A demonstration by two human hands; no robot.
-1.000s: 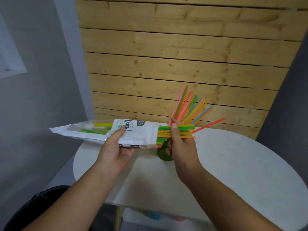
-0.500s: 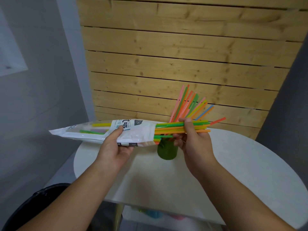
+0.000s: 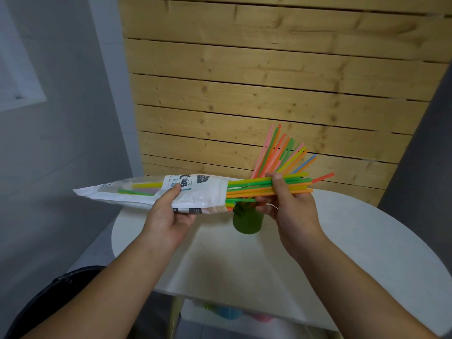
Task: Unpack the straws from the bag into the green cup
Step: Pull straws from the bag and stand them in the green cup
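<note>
Straws (image 3: 252, 188) in green, yellow and orange stuck out of the open end of the bag (image 3: 200, 192) near the middle of the frame, lying almost level and pointing to the right. My right hand (image 3: 291, 209) pinched that bundle just right of the bag's mouth, with the thumb on top and the fingers curled beneath. My left hand (image 3: 171, 216) gripped the bag around its middle from below, thumb pressed on the printed white front. The bag's closed end pointed to the left of the frame, and a few more straws showed through its clear part there. I held both in the air above the white table (image 3: 367, 241). The green cup (image 3: 247, 223) stood upright on the table just below the bundle, its rim partly hidden by my right fingers. A fan of standing straws (image 3: 276, 152) rose from the cup, leaning up and to the right against the wooden plank wall (image 3: 244, 94) behind. One orange straw (image 3: 322, 177) reached farther right than the rest; I could not tell whether it belonged to the bundle or the cup. A dark shape (image 3: 56, 297) filled the lower left corner.
</note>
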